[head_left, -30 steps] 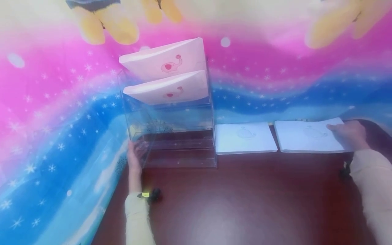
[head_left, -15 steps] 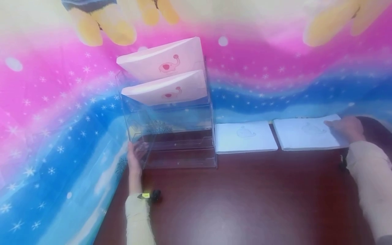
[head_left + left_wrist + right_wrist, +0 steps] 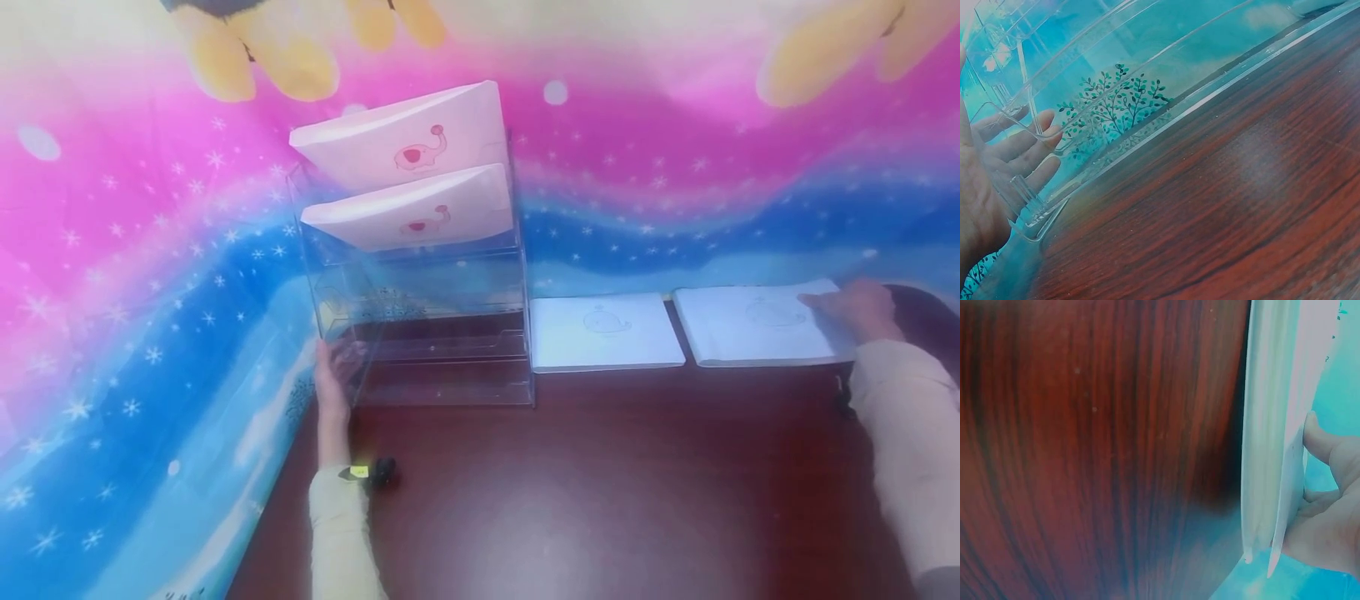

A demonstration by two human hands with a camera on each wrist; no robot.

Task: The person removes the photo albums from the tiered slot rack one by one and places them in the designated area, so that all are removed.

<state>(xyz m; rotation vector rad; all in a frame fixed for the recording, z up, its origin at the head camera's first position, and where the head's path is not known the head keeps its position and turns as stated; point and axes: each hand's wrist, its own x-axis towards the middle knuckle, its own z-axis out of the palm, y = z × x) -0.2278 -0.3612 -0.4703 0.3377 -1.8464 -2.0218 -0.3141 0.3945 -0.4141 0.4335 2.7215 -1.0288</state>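
In the head view a clear acrylic rack with stepped tiers stands on the table. My left hand rests along its left side; through the clear plastic in the left wrist view, its fingers look relaxed. Two white notebooks lie flat to the right of the rack, each with a faint elephant drawing: a nearer-to-rack notebook and a far-right notebook. My right hand holds the far-right one by its right edge, thumb on the cover. Its other fingers are partly hidden.
Two pinkish-white notebooks with red elephants fill the upper tiers: a back notebook and a front notebook. The lower tiers are see-through. A colourful printed cloth hangs behind the dark wood table.
My right hand has shifted slightly towards the back, staying at the notebook's right edge. That notebook's right corner looks flatter. The left hand and the rack keep their places; the view shifts a little.
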